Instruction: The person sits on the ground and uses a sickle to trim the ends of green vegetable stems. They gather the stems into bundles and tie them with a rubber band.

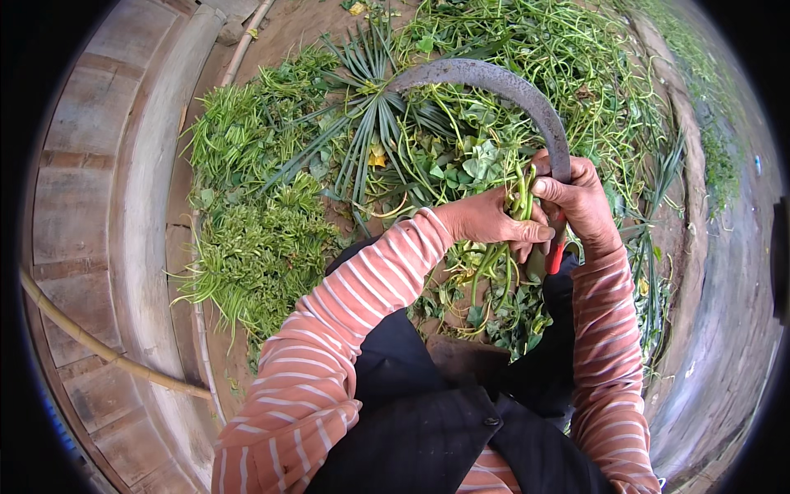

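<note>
My left hand is closed around a small bunch of green stems, whose longer ends hang down below the fist. Close against it on the right, my right hand grips a sickle by its red handle. The sickle's curved, worn metal blade arches up and to the left over the plants, its tip near a fan-shaped palm leaf. Leafy green vines lie heaped beyond both hands. Bundled cut greens rest to the left.
A wooden panelled wall with a pale beam runs along the left. A bamboo pole crosses at lower left. At right, a raised earthen edge borders a grey ground strip. My dark-trousered knees flank the nearer vines.
</note>
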`<state>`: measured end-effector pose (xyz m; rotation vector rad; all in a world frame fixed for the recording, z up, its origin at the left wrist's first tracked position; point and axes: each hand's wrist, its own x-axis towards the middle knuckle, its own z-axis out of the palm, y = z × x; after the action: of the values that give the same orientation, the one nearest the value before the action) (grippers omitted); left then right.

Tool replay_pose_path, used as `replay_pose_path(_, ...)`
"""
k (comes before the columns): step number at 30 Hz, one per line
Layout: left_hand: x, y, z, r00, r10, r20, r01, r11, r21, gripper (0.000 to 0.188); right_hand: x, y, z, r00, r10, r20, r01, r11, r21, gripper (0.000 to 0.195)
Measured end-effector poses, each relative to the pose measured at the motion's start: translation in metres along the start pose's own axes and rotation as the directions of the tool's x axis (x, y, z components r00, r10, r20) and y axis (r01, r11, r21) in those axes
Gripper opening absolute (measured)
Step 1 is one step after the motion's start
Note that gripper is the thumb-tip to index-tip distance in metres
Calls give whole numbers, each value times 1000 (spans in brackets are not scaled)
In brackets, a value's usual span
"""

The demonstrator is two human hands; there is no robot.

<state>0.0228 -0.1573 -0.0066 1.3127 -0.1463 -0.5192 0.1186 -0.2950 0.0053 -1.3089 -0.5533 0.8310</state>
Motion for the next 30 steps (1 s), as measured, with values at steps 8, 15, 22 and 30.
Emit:
replay_pose_path(8, 13, -58, -83, 830, -279, -483, 316, 949, -4, 18, 4, 11, -29, 888, 247, -388, -108, 932, 345, 15)
replay_pose_path(15, 35, -130, -188, 475, -206, -856, 228, 968, -106, 20, -10, 3, -26, 889, 235, -394, -38, 894, 447, 13)
replay_pose_path(22, 87, -163, -229, 337, -284, -898, 415, 901, -130, 23, -25, -8, -23, 864, 288, -413, -72, 882, 465, 14)
replay_pose_path(30, 105, -163, -223, 601, -270, -753, 161, 963, -217, 22, -24, -6, -17, 853, 300, -428, -89, 890, 447, 12)
